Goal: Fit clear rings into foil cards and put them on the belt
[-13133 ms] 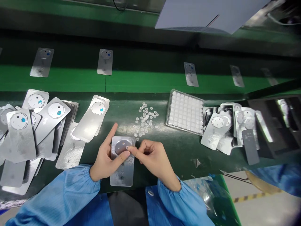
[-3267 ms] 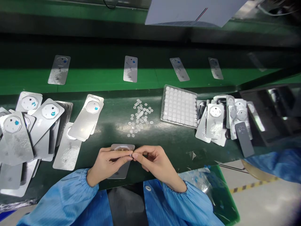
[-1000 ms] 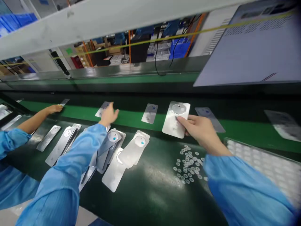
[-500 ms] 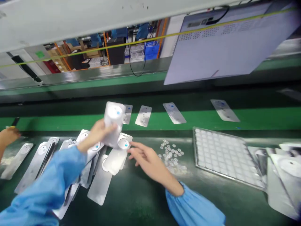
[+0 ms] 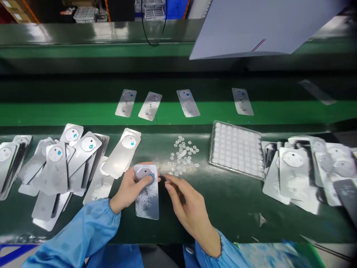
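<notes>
My left hand (image 5: 130,190) grips a flat silver metal plate (image 5: 147,204), its thumb on the round recess with a blue mark at the top. Close to the plate's right edge is my right hand (image 5: 189,206), thumb and fingertips drawn together in a pinch; whatever may be between them is too small to make out. Behind the hands, small clear round discs (image 5: 182,150) are scattered on the dark green bench. Two overlapping silver plates (image 5: 122,152) lie just left of the held plate, beside a larger heap of similar plates (image 5: 57,171).
A clear-edged tray of white round pieces (image 5: 237,147) sits right of the discs. More silver plates (image 5: 295,178) are piled at the far right. Several plates rest spaced along the green belt (image 5: 212,113) behind. A large white sheet (image 5: 251,29) hangs above.
My left hand has brought the plate down and toward me, now holding it low over the bench. My right hand has moved alongside it, its fingers drawn closer together. The view has tilted down.
</notes>
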`<state>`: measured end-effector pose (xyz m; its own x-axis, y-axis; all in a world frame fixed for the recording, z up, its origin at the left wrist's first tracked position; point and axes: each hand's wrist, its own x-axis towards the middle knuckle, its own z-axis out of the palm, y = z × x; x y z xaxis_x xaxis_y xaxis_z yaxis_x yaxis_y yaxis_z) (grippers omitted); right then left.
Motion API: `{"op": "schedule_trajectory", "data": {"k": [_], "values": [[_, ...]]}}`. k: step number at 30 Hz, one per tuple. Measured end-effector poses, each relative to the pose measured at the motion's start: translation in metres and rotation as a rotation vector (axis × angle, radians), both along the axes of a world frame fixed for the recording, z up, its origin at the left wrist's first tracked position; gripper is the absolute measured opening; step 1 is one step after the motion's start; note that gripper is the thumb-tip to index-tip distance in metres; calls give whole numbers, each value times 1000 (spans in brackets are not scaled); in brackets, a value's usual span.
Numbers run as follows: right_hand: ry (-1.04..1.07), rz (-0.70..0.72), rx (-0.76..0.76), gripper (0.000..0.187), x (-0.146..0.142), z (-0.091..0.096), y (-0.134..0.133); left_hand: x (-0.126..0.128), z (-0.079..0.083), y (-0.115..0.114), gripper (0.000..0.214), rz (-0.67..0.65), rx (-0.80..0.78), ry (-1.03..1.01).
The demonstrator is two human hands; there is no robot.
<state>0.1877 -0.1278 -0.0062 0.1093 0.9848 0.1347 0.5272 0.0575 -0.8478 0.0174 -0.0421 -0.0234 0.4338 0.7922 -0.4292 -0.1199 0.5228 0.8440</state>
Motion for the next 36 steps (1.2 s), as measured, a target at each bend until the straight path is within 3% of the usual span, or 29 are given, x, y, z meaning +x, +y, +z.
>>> {"op": "schedule_trajectory", "data": {"k": [3, 8, 17, 21, 25, 27, 29, 32, 34, 36], "values": [[-204, 57, 193, 32, -4, -7, 4, 2, 0, -5, 37, -35, 145, 153], [-409, 96, 212, 36, -5, -21, 8, 2, 0, -7, 40, -104, 149, 94], [-370, 68, 111, 25, -5, -16, 12, -2, -6, -8, 35, -112, 9, -17], [-290, 53, 269, 18, -10, -17, 12, -1, -4, -7, 36, -79, -51, -66], [-88, -142, 393, 23, 2, -11, -10, 0, -2, -7, 41, -53, -214, -194], [-88, -299, 296, 17, 29, -4, -40, -1, -2, -6, 41, -48, -236, -196], [-191, -460, 90, 6, 72, 2, -81, -1, -1, -5, 41, -46, -224, -192], [-510, -561, -346, 22, 134, 5, -144, -1, 2, -3, 46, -84, -189, -167], [-694, -623, -445, 30, 147, 4, -162, -1, 4, -4, 51, -117, -169, -127], [-689, -607, -361, 32, 130, -1, -149, -1, 5, -4, 55, -137, -150, -91]]}}
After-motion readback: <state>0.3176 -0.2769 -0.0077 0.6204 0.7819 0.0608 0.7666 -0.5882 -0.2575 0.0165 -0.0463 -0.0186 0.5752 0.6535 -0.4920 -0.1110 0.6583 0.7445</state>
